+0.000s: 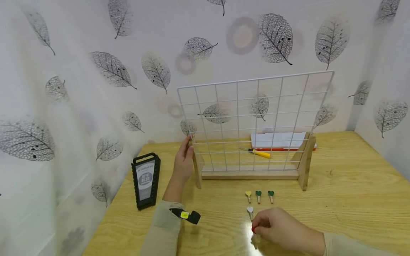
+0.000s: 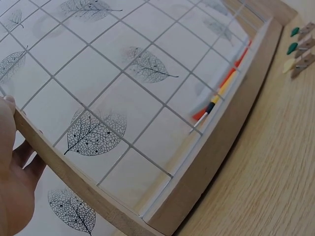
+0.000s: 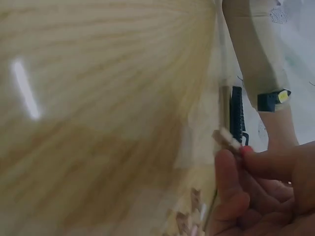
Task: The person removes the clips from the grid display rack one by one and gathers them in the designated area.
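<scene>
My right hand [image 1: 278, 227] pinches a small wooden clothespin with a red top [image 3: 228, 140] between thumb and forefinger, low over the table. Just beyond it, a clothespin with a white heart [image 1: 250, 210] lies on the wood. Behind that is a short row: one clothespin with a yellow heart [image 1: 248, 195] and two with green hearts [image 1: 258, 194]. My left hand [image 1: 184, 163] grips the left wooden side post [image 2: 74, 184] of a rack, thumb in front and fingers behind. A white wire grid [image 1: 237, 121] leans back in this rack.
Behind the grid lie a yellow-handled screwdriver [image 1: 262, 154] and a white and red flat case [image 1: 278, 139]. At the left table edge is a black holder with a grey label [image 1: 145, 181]. Leaf-printed curtains [image 1: 153, 113] hang around the table.
</scene>
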A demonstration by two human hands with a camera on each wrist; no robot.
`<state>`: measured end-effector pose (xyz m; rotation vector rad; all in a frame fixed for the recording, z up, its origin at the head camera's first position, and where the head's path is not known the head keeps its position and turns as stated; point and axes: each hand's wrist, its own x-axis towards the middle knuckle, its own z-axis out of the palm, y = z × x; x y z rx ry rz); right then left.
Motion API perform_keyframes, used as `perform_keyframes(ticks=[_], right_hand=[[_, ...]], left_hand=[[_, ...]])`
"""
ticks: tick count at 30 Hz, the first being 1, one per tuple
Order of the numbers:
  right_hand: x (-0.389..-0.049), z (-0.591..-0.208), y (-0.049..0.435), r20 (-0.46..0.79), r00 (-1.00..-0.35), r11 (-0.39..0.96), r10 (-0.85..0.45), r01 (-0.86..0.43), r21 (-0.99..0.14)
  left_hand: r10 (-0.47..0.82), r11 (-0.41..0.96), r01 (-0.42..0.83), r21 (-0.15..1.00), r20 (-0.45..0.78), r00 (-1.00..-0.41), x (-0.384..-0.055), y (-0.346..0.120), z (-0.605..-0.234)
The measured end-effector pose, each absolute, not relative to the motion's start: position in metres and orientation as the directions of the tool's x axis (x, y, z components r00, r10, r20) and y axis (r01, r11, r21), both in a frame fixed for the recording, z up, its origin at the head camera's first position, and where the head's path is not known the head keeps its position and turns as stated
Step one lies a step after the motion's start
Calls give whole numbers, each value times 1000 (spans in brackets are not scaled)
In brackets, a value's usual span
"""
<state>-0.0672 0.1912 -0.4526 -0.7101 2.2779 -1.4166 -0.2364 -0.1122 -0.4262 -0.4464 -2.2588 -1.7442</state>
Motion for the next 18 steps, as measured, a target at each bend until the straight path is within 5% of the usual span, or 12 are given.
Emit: perform_keyframes(ticks=[18], right_hand=[[-67,-476,179,-45,-846,537,-531,-295,-790]], left_hand=[[82,238,401,885,393,-916,-236,-109,-427]])
